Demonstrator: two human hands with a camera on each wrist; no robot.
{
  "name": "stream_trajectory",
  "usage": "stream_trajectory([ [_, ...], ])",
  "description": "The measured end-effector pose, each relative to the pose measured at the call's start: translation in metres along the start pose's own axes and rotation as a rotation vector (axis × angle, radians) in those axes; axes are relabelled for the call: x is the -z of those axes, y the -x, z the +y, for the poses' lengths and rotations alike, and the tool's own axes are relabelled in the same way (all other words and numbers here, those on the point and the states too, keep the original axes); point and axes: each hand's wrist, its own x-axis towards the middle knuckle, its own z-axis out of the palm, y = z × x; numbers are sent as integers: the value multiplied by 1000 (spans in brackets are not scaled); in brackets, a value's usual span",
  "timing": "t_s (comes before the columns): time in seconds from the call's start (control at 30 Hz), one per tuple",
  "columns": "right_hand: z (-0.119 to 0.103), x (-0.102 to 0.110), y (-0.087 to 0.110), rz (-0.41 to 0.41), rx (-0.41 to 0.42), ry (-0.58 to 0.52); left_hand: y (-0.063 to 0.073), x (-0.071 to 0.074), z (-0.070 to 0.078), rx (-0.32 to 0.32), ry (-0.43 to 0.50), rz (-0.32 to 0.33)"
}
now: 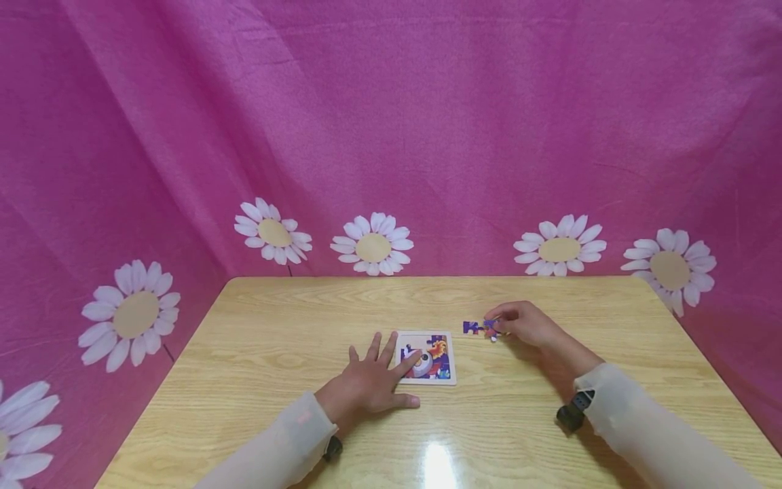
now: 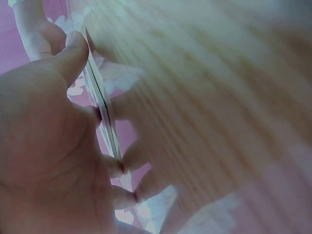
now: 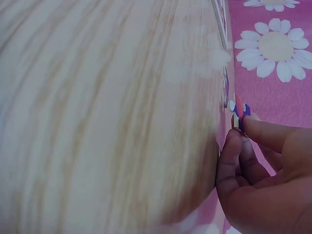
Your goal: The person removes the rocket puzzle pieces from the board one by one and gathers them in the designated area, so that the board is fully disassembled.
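A square jigsaw puzzle in a white frame lies on the table, partly filled with purple, orange and white pieces. My left hand is spread beside it, fingers straight, the index finger resting over the puzzle's left part. In the left wrist view the frame's edge runs past the fingers of this hand. Right of the frame, my right hand pinches a purple and red puzzle piece between thumb and fingertips, tilted up from the table. Next to it lies a loose purple piece.
The light wood table reaches back to a pink curtain printed with white daisies. A bright light reflection shows on the wood near the front. Dark wrist devices hang under both sleeves.
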Motion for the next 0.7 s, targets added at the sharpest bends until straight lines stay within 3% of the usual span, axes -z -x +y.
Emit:
stream_trajectory([
  [0.2,0,4,2,20,-39,-12,0,0,0,4,-1,-1],
  [0.7,2,9,5,90,-23,58,1,1,1,8,7,4],
])
